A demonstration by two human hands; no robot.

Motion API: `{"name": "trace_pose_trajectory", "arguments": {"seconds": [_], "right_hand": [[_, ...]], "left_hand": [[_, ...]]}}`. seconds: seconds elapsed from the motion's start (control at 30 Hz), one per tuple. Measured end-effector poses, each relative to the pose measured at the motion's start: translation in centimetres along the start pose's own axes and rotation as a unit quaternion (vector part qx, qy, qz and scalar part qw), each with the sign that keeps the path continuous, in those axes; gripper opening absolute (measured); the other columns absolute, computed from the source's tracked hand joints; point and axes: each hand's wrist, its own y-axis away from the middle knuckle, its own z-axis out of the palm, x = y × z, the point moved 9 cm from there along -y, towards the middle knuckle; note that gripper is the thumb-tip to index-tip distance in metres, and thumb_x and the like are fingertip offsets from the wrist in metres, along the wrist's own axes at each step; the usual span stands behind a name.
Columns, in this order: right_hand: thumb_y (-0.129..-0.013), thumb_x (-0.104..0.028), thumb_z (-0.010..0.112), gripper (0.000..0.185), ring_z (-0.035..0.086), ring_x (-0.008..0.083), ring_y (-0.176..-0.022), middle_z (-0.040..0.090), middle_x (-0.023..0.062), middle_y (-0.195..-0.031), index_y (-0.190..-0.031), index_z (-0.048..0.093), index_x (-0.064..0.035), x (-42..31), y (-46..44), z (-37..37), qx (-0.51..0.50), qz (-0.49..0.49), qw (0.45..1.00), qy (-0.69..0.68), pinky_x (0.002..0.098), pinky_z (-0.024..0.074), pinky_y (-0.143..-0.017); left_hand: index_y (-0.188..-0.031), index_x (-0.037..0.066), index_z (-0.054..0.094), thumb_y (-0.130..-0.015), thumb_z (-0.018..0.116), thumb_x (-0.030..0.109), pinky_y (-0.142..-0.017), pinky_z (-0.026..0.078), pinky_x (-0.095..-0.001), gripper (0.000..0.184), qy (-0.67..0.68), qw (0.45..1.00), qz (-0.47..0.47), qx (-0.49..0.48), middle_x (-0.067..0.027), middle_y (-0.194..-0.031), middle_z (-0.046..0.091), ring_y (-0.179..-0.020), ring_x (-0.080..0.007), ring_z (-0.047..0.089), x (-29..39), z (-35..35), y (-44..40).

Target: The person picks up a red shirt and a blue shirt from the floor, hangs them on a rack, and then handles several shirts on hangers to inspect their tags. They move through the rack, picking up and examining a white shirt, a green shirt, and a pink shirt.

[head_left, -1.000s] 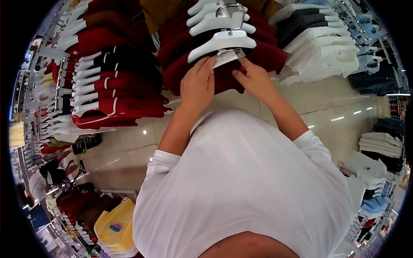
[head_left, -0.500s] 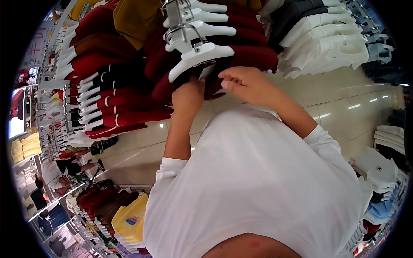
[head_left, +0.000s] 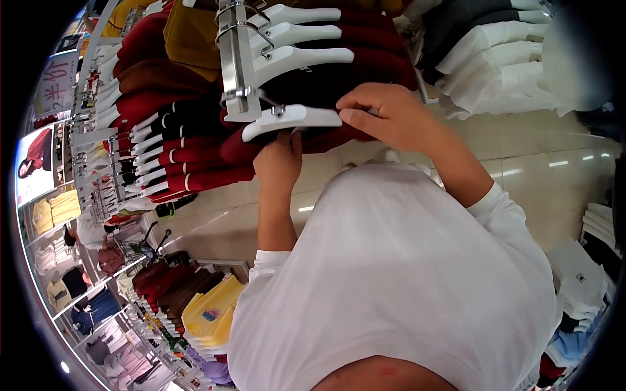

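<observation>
The frontmost white hanger (head_left: 293, 119) carries a dark red garment (head_left: 242, 147) near the end of the metal rail (head_left: 236, 72). My left hand (head_left: 278, 163) is closed at the garment's neckline just below this hanger, with a sliver of the tag showing beside the fingers. Thumb and fingers of my right hand (head_left: 378, 117) are apart at the hanger's right tip, by the garment's shoulder; its fingertips are partly hidden. Behind hang several white hangers (head_left: 306, 62) with dark red garments.
Red and black garments (head_left: 208, 171) hang at the left, white ones (head_left: 499, 78) at the right. A yellow garment (head_left: 212, 313) hangs at the lower left. Folded white clothes (head_left: 580, 277) lie at the right. A person (head_left: 89, 229) is at the far left.
The view has shifted. My left hand has gone from the tag to below the hanger, at the neckline. My right hand left the tag and is now by the hanger's right tip. The front hanger has tilted.
</observation>
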Motion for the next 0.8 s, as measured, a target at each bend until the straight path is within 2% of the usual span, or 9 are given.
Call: {"name": "trace_pose_trajectory", "arguments": {"seconds": [0.17,0.2,0.27,0.37,0.47,0.6,0.63,0.73,0.8], "right_hand": [[-0.092,-0.026,0.057,0.026,0.063,0.0251,-0.081,0.068,0.0100,-0.088,-0.099,0.068,-0.0046,1.0,-2.5,-0.9,0.034,-0.038,0.998,-0.024,0.0344,0.0488,-0.074],[-0.094,-0.022,0.058,0.027,0.062,0.0253,-0.090,0.067,0.0125,-0.100,-0.110,0.066,-0.0018,2.1,-3.8,-0.6,0.008,-0.009,1.000,-0.013,0.0332,0.0489,-0.080],[-0.094,-0.026,0.056,0.036,0.062,0.0319,-0.097,0.066,0.0162,-0.105,-0.119,0.061,-0.0003,3.4,-6.1,0.0,0.044,-0.078,0.995,0.052,0.0379,0.0487,-0.086],[-0.092,-0.029,0.054,0.040,0.062,0.0388,-0.097,0.064,0.0234,-0.108,-0.119,0.058,0.0009,6.3,-8.7,3.3,0.003,-0.044,0.988,0.150,0.0471,0.0486,-0.086],[-0.092,-0.030,0.053,0.043,0.061,0.0401,-0.103,0.063,0.0257,-0.112,-0.122,0.055,0.0004,9.1,-10.9,5.4,-0.089,0.069,0.975,0.191,0.0463,0.0484,-0.091],[-0.092,-0.030,0.052,0.049,0.059,0.0400,-0.111,0.061,0.0236,-0.121,-0.131,0.049,-0.0012,11.2,-13.1,6.5,-0.085,0.096,0.967,0.220,0.0464,0.0467,-0.097],[-0.093,-0.028,0.051,0.046,0.059,0.0390,-0.112,0.061,0.0217,-0.123,-0.131,0.051,-0.0026,10.9,-13.1,6.2,-0.047,0.097,0.968,0.229,0.0470,0.0465,-0.097],[-0.092,-0.022,0.050,0.032,0.061,0.0378,-0.110,0.062,0.0212,-0.122,-0.114,0.065,-0.0037,12.8,-13.8,8.0,-0.145,0.154,0.943,0.258,0.0443,0.0488,-0.095],[-0.094,-0.025,0.050,0.029,0.062,0.0367,-0.103,0.064,0.0198,-0.113,-0.108,0.066,-0.0048,12.2,-13.6,8.4,-0.131,0.114,0.947,0.271,0.0440,0.0495,-0.090]], "left_hand": [[-0.114,0.013,0.062,-0.094,0.054,0.035,-0.062,0.051,-0.0494,0.032,-0.012,0.999,-0.034,0.012,-0.0181,-0.078,0.067,-0.072,-0.0399,0.064,-0.5,0.0,0.5],[-0.115,0.013,0.061,-0.094,0.053,0.035,-0.062,0.051,-0.0497,0.032,-0.014,0.999,-0.041,0.017,-0.0183,-0.079,0.067,-0.073,-0.0402,0.064,-0.4,0.0,0.6],[-0.115,0.013,0.060,-0.093,0.054,0.036,-0.063,0.051,-0.0502,0.032,0.004,0.999,-0.037,0.022,-0.0188,-0.082,0.067,-0.075,-0.0405,0.064,-0.4,0.9,0.7],[-0.113,0.013,0.060,-0.093,0.054,0.036,-0.064,0.051,-0.0506,0.031,-0.002,0.998,-0.058,-0.002,-0.0187,-0.084,0.067,-0.076,-0.0405,0.064,-0.6,2.1,0.8],[-0.109,0.012,0.061,-0.092,0.055,0.036,-0.065,0.052,-0.0503,0.030,-0.002,0.998,-0.064,-0.003,-0.0184,-0.084,0.068,-0.076,-0.0397,0.065,-0.3,2.1,0.4],[-0.107,0.008,0.061,-0.090,0.059,0.032,-0.061,0.052,-0.0487,0.030,0.010,0.999,-0.005,0.036,-0.0181,-0.081,0.067,-0.071,-0.0376,0.065,-0.1,1.6,0.3],[-0.106,0.008,0.062,-0.090,0.059,0.032,-0.060,0.053,-0.0481,0.029,0.015,0.999,0.000,0.042,-0.0178,-0.080,0.067,-0.070,-0.0373,0.065,0.0,1.4,0.5],[-0.105,0.009,0.063,-0.089,0.060,0.034,-0.059,0.053,-0.0469,0.029,0.011,0.999,-0.003,0.051,-0.0171,-0.080,0.067,-0.068,-0.0371,0.065,-0.5,1.9,0.4],[-0.108,0.011,0.064,-0.089,0.061,0.036,-0.060,0.053,-0.0471,0.032,0.020,0.999,-0.026,0.035,-0.0174,-0.083,0.068,-0.070,-0.0381,0.065,-1.1,2.4,0.5]]}}
